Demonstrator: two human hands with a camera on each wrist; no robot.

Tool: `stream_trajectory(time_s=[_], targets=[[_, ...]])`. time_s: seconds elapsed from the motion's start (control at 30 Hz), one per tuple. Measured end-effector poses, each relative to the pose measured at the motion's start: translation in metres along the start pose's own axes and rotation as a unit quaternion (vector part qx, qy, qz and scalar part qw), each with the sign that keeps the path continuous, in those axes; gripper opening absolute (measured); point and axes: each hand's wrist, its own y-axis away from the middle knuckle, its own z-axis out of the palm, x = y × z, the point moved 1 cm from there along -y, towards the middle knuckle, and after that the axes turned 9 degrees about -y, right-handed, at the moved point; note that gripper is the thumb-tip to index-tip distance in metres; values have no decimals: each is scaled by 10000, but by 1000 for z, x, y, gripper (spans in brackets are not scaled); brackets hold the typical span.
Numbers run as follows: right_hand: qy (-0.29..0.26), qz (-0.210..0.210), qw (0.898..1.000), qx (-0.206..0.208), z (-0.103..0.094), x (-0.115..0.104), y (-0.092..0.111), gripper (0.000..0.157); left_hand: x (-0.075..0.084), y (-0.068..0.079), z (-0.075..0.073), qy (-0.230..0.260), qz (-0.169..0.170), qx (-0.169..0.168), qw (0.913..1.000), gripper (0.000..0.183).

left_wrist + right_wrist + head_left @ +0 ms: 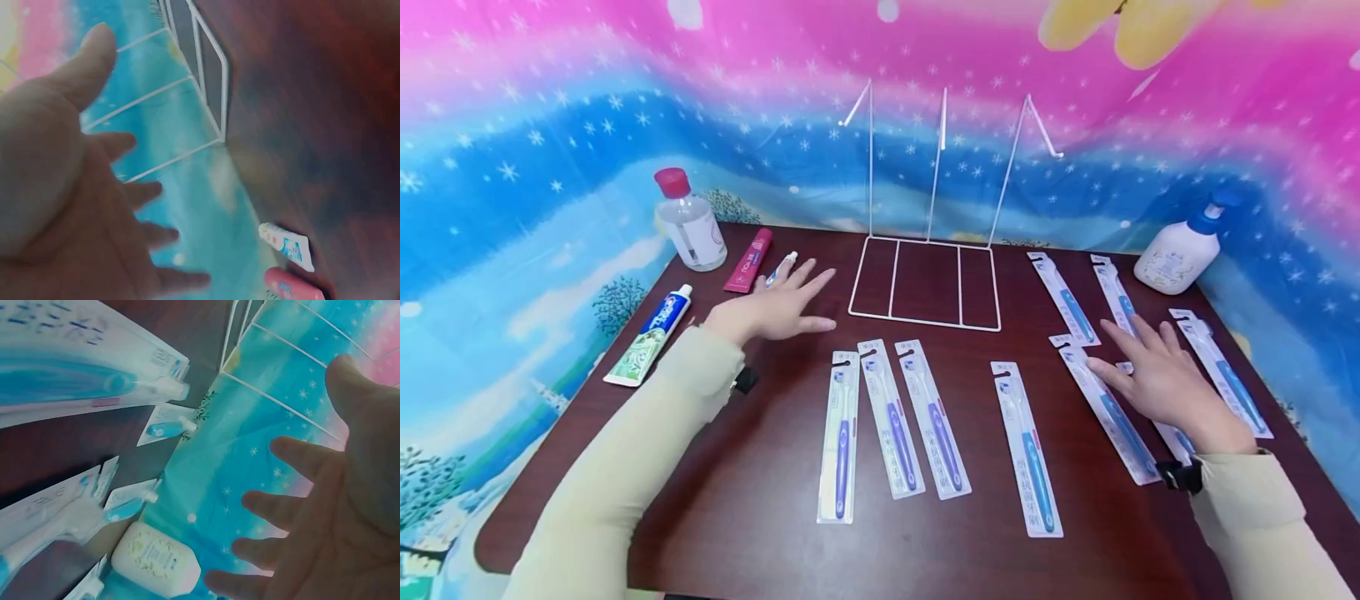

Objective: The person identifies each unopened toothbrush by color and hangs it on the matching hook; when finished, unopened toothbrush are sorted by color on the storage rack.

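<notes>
A person in pale sleeves extends both arms over a dark reddish-brown surface, where three purple packaged toothbrushes lie side by side toward the front, a lone blue-green toothbrush in its packet to their right. Just beyond, both hands are spread and released, grasping nothing. The right hand hovers over a cluster of five blue-green toothbrushes, also packaged, partly hiding some of them from the head camera. The left hand, fingers splayed, is held between a green-and-blue toothpaste tube on its left and a white wire rack on its right. Past its fingers lies a small white tube, partly covered in the head view, with a red tube just beside it. The rack's base rests flat on the surface, its three uprights rising at the rear. Farther back, a clear red-capped bottle stands at left, a white pump bottle at right, before a snowflake-printed pink-and-blue backdrop.
</notes>
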Motion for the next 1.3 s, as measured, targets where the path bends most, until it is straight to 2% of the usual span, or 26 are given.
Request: stream_trajectory(time_s=[0.1,0.23,0.3,0.37,0.5,0.6,0.8,1.13,1.3], targets=[[-70,19,10000,-53,-8,-2,-10,86,-1,-34,-3,134,379,-92,9991,86],[-156,-76,9998,46,-16,-3,-33,80,-4,-74,-1,283,709,-311,9966,82],[-218,-149,9995,147,-20,-2,-48,74,-6,-89,2,273,778,-397,9958,80],[-330,-122,9993,150,-18,-1,-64,68,-9,-95,7,282,771,-547,9951,80],[-527,96,9985,-92,-12,3,-93,59,-15,-100,19,88,805,-960,9921,81],[-586,309,9973,-321,-8,8,-108,57,-15,-102,24,-61,905,-1116,9896,82],[-529,630,9949,-587,4,24,-125,55,-10,-109,29,-88,1064,-1024,9890,85],[-61,727,9955,-611,19,27,-148,59,-7,-103,29,-127,775,-962,9923,93],[157,666,9959,-584,20,23,-154,50,-8,-105,30,-153,703,-927,9931,97]])
